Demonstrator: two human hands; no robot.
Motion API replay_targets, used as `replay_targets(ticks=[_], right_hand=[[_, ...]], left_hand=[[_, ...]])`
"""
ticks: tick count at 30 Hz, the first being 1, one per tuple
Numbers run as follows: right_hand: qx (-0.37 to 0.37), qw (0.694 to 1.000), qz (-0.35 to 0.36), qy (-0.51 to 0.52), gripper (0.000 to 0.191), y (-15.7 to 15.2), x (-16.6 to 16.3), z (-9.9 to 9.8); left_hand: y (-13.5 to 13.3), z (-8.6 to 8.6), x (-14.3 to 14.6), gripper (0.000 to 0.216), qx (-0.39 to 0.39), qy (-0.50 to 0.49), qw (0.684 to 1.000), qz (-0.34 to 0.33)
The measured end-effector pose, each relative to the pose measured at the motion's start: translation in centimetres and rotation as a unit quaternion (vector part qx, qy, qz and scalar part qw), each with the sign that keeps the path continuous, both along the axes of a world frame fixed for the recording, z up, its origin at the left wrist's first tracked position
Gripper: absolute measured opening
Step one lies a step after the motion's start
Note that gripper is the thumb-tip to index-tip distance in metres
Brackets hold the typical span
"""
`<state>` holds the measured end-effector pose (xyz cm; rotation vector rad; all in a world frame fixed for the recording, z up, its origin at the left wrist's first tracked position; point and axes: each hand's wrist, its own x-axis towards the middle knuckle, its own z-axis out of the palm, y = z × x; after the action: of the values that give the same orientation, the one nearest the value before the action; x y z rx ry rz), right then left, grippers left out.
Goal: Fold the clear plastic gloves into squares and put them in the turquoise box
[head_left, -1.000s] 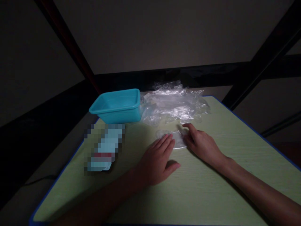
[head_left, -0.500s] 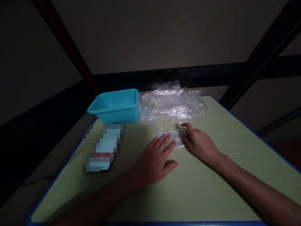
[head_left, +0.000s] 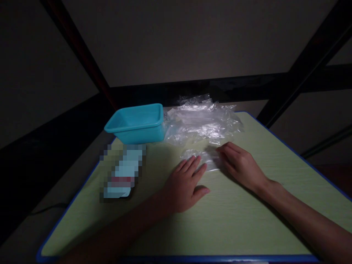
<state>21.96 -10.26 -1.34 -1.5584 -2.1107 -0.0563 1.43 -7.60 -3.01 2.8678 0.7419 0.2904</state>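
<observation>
A small clear plastic bag (head_left: pixel 207 158) lies flat on the table in front of me. My left hand (head_left: pixel 183 185) rests palm down with its fingers stretched out, the tips on the left part of the bag. At the bag's right edge, my right hand (head_left: pixel 240 165) has its fingers curled and pressed together, pinching the plastic; the thumb side is partly hidden. Just beyond lies a loose pile of crinkled clear plastic bags (head_left: pixel 200 123), spread over the far part of the table.
A turquoise plastic basin (head_left: pixel 140 134) stands at the far left, beside the pile. Nearer on the left lies a blurred-out phone-like object (head_left: pixel 125 170). The pale green table (head_left: pixel 233 220) has a blue edge, with a dark wall and beams behind it.
My right hand's raised index finger has come down and closed in with the others, and the hand has shifted slightly right. My left hand stays in place on the bag.
</observation>
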Motion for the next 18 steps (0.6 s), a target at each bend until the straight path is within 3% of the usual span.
replay_targets(ticks=[2,5,10,18], right_hand=[[-0.018,0.998,0.066,0.005,0.034,-0.2,-0.9,0.0],[-0.064,0.992,0.099,-0.054,0.045,-0.4,-1.7,-0.8],[-0.087,0.983,0.1,-0.124,0.073,-0.6,-1.0,-2.4],[-0.105,0.976,0.089,-0.167,0.079,-0.7,-0.5,-2.2]], left_hand=[[0.0,0.0,0.0,0.057,0.004,-0.003,1.0,-0.001],[0.0,0.0,0.0,0.056,0.005,-0.002,1.0,-0.002],[0.1,-0.2,-0.1,0.058,0.004,-0.003,1.0,-0.01],[0.2,0.1,-0.8,0.058,-0.001,0.034,0.999,0.004]])
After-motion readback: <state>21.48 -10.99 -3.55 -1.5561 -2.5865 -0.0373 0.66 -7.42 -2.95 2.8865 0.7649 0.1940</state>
